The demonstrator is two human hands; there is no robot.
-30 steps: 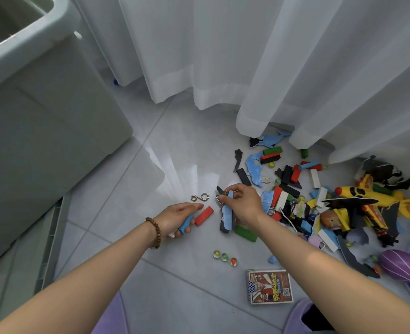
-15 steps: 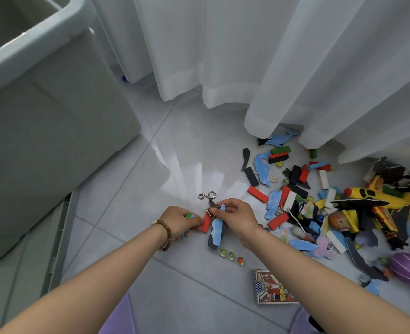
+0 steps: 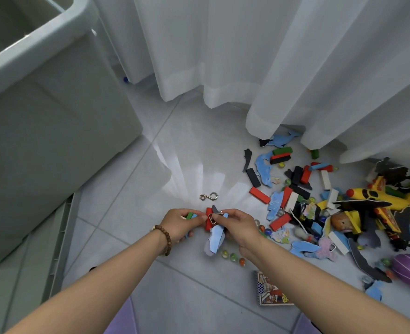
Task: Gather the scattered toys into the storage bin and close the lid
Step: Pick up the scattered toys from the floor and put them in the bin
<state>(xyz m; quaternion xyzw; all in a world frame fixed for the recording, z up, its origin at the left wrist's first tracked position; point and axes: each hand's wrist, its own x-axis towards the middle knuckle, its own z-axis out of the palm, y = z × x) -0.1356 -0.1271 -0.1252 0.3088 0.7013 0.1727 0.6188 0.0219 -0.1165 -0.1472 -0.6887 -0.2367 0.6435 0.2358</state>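
Clutching green and blue blocks (image 3: 191,216) in the left hand (image 3: 181,224). Pinching a metal ring (image 3: 212,219) and blue foam cutout (image 3: 216,239) in the right hand (image 3: 239,225), with a red block (image 3: 208,222) between both grips. Over the floor (image 3: 175,153), between the storage bin (image 3: 54,112) and the toy pile (image 3: 319,201).

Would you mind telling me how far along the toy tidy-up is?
Done: nothing visibly; the storage bin stands open, its inside mostly out of view. In hand: the left hand grips green and blue blocks; the right hand holds a blue foam piece and a metal ring. Left: the yellow plane, marbles, metal hook and the rest of the pile, then shutting the bin.
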